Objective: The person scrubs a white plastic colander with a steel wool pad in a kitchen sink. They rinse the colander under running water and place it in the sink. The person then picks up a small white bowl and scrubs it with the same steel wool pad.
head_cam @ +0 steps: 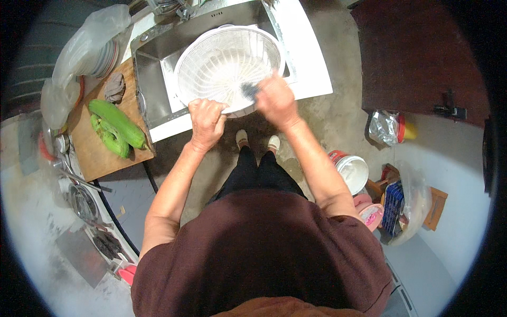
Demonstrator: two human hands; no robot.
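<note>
A large white plastic colander basket (225,59) rests tilted over a stainless steel sink (152,75), its near rim jutting past the counter's front edge. My left hand (206,119) grips that near rim. Farther right, my right hand (277,99) is blurred and closed around a dark scrubbing pad or brush (250,91); which of the two cannot be told. The dark scrubber is at the basket's inner near-right wall. Inside the basket I see only its white lattice.
Left of the sink, a wooden board (89,158) bears green gourds (119,123) and a crumpled grey cloth (115,88). Stacked plates (105,59) under plastic stand behind. A white bucket (352,174) and pink basin (368,212) are on the right; a dark wooden door (416,59) is beyond.
</note>
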